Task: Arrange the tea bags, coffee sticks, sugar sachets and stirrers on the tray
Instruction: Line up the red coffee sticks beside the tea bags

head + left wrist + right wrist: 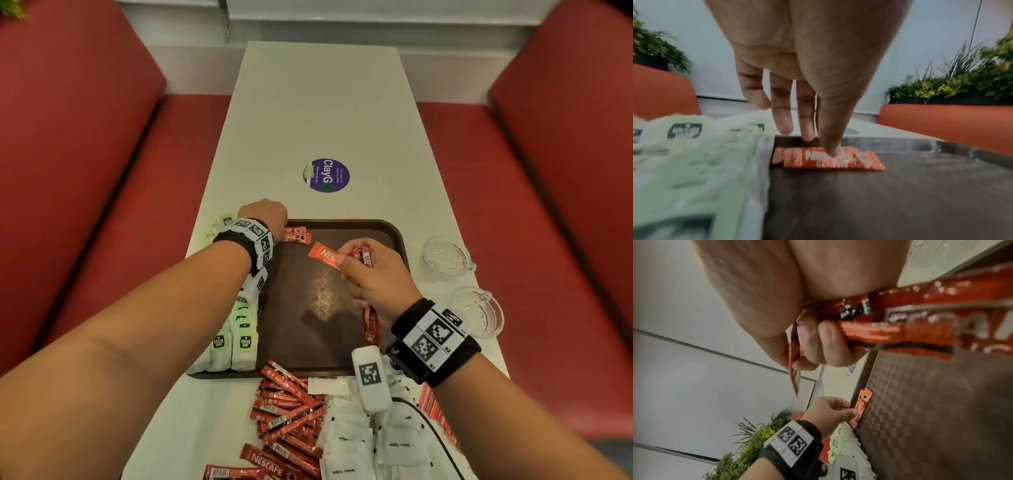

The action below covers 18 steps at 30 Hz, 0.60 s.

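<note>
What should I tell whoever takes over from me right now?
Left hand: straight fingers press the placed coffee sticks at the tray's far left corner.
Right hand: grips several coffee sticks above the tray.
Done: tea bags lined along the tray's left edge.
Left: loose coffee sticks and sugar sachets on the table; striped stirrers at its right edge.

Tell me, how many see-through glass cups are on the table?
2. Both stand on the table right of the tray: one glass cup by the tray's far right corner, the other glass cup nearer, beside the right wrist. None other shows.
</note>
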### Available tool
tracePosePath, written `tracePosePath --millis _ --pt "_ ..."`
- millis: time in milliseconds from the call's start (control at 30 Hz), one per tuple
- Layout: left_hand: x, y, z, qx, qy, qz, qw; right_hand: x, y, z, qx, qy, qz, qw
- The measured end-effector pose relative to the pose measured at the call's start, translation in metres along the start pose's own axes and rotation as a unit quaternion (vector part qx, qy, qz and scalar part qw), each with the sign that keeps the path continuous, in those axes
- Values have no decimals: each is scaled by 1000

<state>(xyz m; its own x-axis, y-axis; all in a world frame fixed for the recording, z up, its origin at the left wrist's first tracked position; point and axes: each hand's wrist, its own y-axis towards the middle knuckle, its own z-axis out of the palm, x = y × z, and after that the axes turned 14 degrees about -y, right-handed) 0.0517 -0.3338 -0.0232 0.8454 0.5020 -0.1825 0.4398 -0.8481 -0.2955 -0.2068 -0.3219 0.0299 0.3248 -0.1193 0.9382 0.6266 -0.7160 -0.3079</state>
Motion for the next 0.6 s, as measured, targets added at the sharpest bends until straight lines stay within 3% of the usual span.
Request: tracePosePath --millis 67,133,267,367,600 --pt "-4 -11 -12 -41 -41 33 998 0 2 1 -7 -4 1 1000" --pt "-11 -30 -29 -61 -147 85 983 1 4 2 -11 -22 -1 1000" --pt "-23 -86 -60 0 -342 183 922 3 6 5 -16 -39 -18 999" --pt "-20 -113 -59 52 -337 221 914 7 7 7 -11 -37 -31 999" --pt "-6 -127 -47 0 -296 215 931 2 7 12 -24 -158 -67 985"
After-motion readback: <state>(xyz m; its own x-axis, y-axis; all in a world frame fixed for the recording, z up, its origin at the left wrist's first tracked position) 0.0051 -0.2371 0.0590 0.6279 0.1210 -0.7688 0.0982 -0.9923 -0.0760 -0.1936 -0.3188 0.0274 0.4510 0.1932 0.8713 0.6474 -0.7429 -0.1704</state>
